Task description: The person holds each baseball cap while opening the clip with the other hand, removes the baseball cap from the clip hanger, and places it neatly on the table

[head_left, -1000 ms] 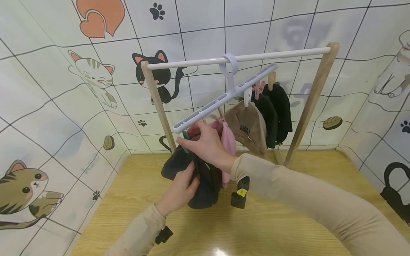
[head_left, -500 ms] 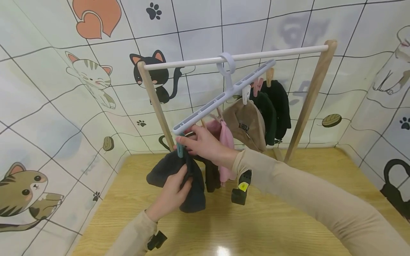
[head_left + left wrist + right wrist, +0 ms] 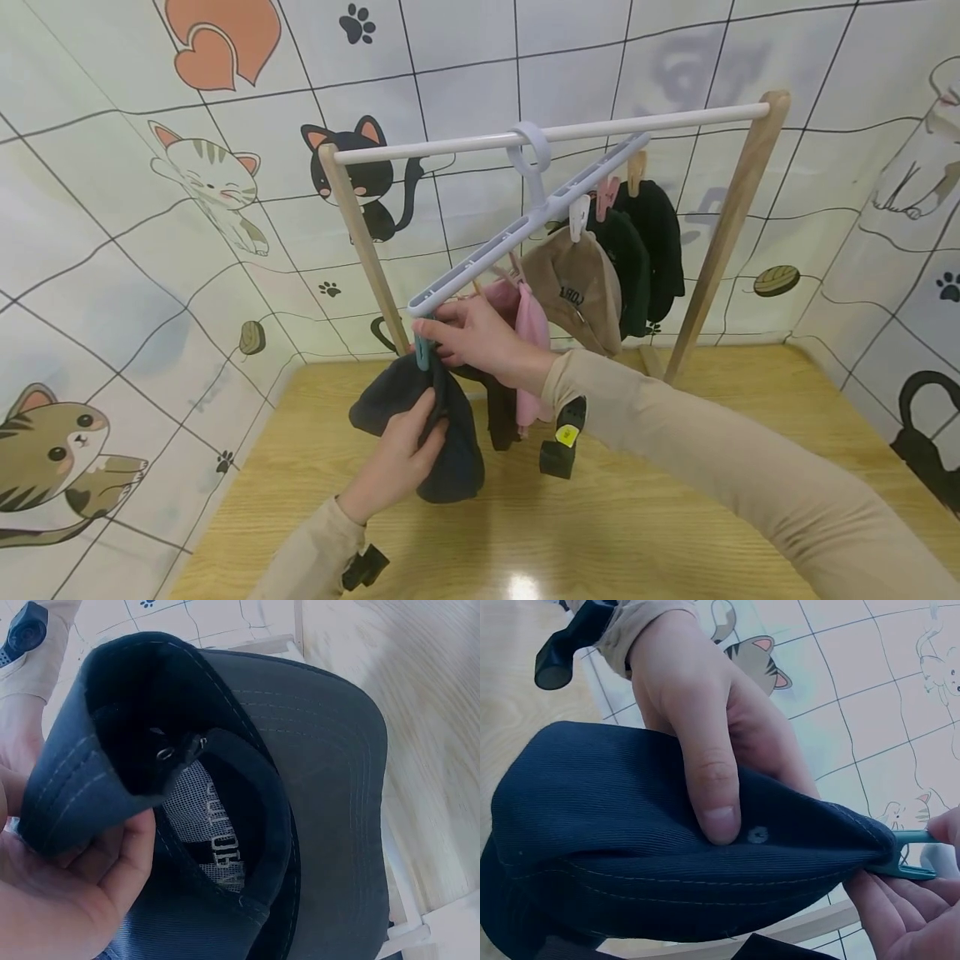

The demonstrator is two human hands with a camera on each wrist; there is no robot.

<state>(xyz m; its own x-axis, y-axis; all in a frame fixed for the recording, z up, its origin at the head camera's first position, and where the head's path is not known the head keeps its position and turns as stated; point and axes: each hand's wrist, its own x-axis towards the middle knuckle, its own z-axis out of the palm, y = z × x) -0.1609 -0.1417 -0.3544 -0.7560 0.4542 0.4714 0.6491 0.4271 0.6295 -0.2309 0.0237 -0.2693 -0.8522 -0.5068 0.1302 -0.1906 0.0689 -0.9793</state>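
A dark navy baseball cap (image 3: pixel 453 454) hangs under the near-left end of the lilac hanger (image 3: pixel 480 262). My left hand (image 3: pixel 397 458) grips it by the folded edge, thumb on the outside in the right wrist view. The left wrist view shows the opening and stiff brim (image 3: pixel 322 772) of the cap. A teal clothespin (image 3: pixel 422 350) is clamped on the cap's top corner. My right hand (image 3: pixel 487 342) pinches that clothespin, thumb on one handle and fingers by the other in the right wrist view. Behind this hand hangs a pink cap (image 3: pixel 532 321), partly hidden.
The hanger hooks over a white rod (image 3: pixel 660 122) on a wooden frame (image 3: pixel 727 229). Farther along it hang a tan cap (image 3: pixel 573 283), a dark green cap (image 3: pixel 628 267) and a black cap (image 3: pixel 662 250) from clothespins. Below is a wooden table (image 3: pixel 600 525); cat-print walls enclose it.
The navy cap and my left hand have shifted left, away from the pink cap. My right thumb has moved slightly, and the teal clothespin shows more fully now.
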